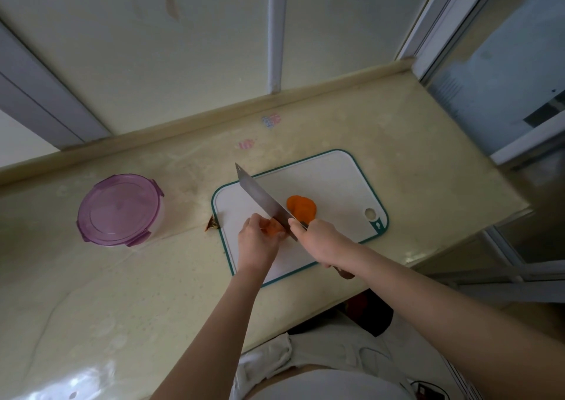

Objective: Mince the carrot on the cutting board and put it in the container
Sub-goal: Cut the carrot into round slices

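A white cutting board (330, 179) with a teal rim lies on the pale counter. My left hand (258, 239) grips an orange carrot piece (273, 228) near the board's front left. My right hand (321, 240) grips the handle of a cleaver (263, 199), whose blade runs diagonally just right of that piece, edge down against it. Cut carrot slices (301, 208) lie right of the blade. The round container (119, 210) with its purple lid clipped on stands on the counter to the left of the board.
A small brown scrap (212, 224) lies at the board's left edge. The counter (137, 292) ends at a low back ledge and drops off at the right, beside a glass door. Two small stickers (270, 120) mark the counter behind the board.
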{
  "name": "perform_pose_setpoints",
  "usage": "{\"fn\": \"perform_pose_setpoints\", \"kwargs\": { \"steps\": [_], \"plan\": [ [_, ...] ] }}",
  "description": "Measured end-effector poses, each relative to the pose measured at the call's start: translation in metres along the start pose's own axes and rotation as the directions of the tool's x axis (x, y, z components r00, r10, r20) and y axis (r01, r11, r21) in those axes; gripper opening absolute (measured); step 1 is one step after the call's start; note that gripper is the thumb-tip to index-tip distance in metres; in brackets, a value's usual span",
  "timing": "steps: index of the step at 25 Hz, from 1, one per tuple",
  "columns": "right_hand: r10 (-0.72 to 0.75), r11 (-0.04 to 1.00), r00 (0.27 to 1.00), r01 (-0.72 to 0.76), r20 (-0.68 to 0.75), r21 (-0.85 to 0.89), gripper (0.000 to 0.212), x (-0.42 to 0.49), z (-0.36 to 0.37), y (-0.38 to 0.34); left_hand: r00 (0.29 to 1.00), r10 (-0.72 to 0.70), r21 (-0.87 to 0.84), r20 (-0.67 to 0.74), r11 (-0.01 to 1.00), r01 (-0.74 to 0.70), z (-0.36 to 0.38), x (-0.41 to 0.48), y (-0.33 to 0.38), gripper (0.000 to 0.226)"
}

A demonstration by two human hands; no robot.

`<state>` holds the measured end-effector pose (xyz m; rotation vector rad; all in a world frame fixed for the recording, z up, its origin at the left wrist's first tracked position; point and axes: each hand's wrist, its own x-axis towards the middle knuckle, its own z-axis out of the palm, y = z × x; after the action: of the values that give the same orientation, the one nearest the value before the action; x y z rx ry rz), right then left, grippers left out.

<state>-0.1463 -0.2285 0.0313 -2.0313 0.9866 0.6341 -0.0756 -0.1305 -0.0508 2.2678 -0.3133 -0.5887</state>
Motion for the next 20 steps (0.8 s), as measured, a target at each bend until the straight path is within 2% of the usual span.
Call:
{"fn": "perform_pose_setpoints", "kwargs": {
  "steps": [5, 11, 17, 20],
  "plan": [
    [-0.012, 0.999, 1.0, 0.013, 0.019, -0.03, 0.053, -0.014, 0.001, 0.01, 1.0, -0.011, 0.003, 0.006, 1.0, 0.011, -0.002, -0.001, 0.002, 0.022],
    [0.072, 0.997, 0.996, -0.073, 0.044, 0.018, 0.053, -0.032, -0.005, 0.04, 0.999, -0.038, -0.04, 0.031, 0.998, 0.039, -0.003, -0.001, 0.002, 0.021],
    [0.15, 0.988, 0.985, -0.153, 0.087, 0.026, 0.052, -0.019, -0.009, 0.035, 1.0, -0.013, 0.003, 0.007, 1.0, 0.013, -0.002, -0.002, 0.002, 0.019],
    [0.072, 0.997, 0.995, -0.073, 0.07, 0.014, 0.052, -0.009, -0.002, 0.023, 1.0, 0.023, 0.057, -0.005, 0.998, -0.023, -0.002, -0.004, 0.002, 0.02]
  ]
}}
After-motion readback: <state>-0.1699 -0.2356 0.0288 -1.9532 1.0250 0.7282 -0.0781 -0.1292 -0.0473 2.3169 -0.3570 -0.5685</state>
